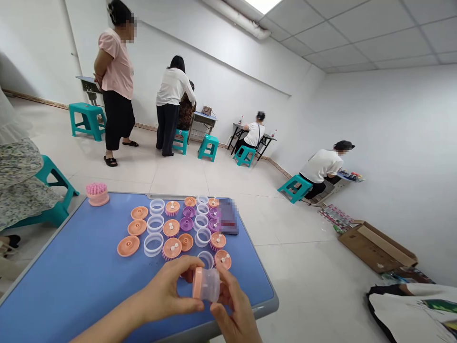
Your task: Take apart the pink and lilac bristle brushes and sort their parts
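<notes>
Just above the near edge of the blue table, a small translucent plastic cup with a peach cap (207,284) lies sideways between both hands. My left hand (167,290) grips the capped end, thumb below and fingers above. The clear end is held by the fingers of my right hand (233,305). Beyond them are rows of parts: peach discs (128,246), clear rings (153,244), and peach bristled brush heads (172,248) with white pieces on top. Purple discs (186,224) sit among them. The left fingers partly cover another piece.
A pink bristle brush (97,194) stands at the table's far left corner. A dark, partly blurred flat object (228,216) lies far right on the blue table (78,257). Several people, teal stools (87,119) and a cardboard box (378,245) are around the room.
</notes>
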A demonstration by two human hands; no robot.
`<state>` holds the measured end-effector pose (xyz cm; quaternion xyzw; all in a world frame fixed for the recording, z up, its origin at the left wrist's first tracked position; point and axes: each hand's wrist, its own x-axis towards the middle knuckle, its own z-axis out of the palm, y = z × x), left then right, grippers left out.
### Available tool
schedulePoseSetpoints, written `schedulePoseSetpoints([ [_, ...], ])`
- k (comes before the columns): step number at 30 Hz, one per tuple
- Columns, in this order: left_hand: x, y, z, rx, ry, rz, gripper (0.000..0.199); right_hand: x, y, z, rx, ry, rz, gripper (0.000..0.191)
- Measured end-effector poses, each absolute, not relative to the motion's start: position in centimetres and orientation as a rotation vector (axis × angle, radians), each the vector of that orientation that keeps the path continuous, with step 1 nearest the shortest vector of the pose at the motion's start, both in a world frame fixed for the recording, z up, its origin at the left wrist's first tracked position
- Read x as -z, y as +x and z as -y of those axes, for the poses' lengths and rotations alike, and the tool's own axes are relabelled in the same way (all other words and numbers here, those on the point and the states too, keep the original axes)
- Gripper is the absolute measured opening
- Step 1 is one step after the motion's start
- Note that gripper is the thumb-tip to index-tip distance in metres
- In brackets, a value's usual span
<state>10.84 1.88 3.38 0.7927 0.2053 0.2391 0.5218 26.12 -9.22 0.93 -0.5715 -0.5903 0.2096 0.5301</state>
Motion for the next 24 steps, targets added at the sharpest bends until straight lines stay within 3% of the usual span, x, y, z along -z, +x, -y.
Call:
schedulePoseSetpoints([
  [7,-3.7,11.0,-1.8,-0.541,1.807,-0.43,0.035,-1.9,26.5,9.4,-0.462,-1.363,1.502,0.034],
  [13,-3.4,10.9,-1.8,-0.576,1.906,-0.499,0.048,-2.3,26.9,9.3,-0.456,-1.401,1.513,0.052],
  [20,-3.0,11.0,-2.0,-0.606,1.807,-0.404,0.05,-2.9,26.7,8.9,-0.362,-1.362,1.615,0.032],
  [24,-3.3,11.1,-2.1,-0.584,1.809,-0.422,0.052,-2.7,26.8,8.9,-0.328,-1.418,1.629,0.04],
])
